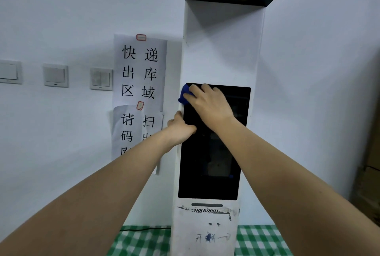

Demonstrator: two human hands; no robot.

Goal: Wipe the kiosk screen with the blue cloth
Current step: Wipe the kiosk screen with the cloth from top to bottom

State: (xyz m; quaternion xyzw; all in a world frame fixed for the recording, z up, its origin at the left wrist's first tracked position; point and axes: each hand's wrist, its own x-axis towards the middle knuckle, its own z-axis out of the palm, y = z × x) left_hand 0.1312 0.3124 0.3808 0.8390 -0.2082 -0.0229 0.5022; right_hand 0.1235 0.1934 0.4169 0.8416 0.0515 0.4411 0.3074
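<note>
Our right hand (207, 104) presses the bunched blue cloth (185, 95) onto the tall black kiosk screen's (207, 165) top-left corner, most of the glass lying below, while our left hand (181, 127) grips its edge.

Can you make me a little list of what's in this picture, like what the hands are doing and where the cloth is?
right hand: presses the blue cloth on the top left corner of the screen
blue cloth: bunched under the fingers, partly hidden
left hand: grips the kiosk's left edge, beside the screen
kiosk screen: dark, upright, mostly uncovered
kiosk: tall white column, worn label reading HIKROBOT below the screen
wall papers: two printed sheets taped left of the kiosk
light switches: three in a row, farther left
tablecloth: green and white checks under the kiosk
</note>
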